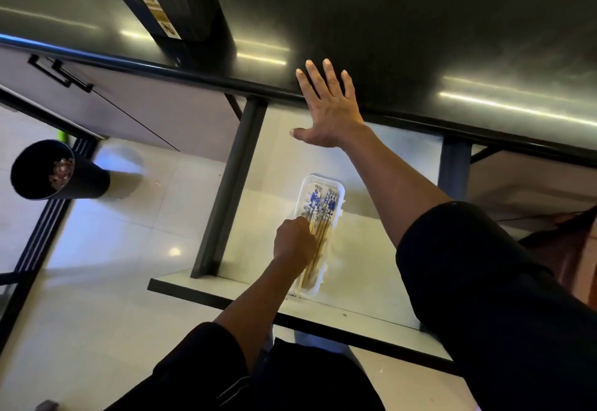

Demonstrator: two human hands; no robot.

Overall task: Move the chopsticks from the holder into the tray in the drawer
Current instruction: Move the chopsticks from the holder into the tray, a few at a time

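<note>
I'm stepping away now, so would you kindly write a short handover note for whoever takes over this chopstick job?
Left hand: closed on a few wooden chopsticks, lowering them into the white plastic tray in the open drawer.
Right hand: open, flat on the dark countertop edge.
Done: several blue-patterned chopsticks already lie lengthwise in the tray.
Left: release this bunch; more chopsticks remain in the dark box-shaped holder on the countertop, top left.

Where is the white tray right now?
The white tray lies in the open drawer, low in the head view, below the counter; the left hand sets chopsticks into it.
</note>
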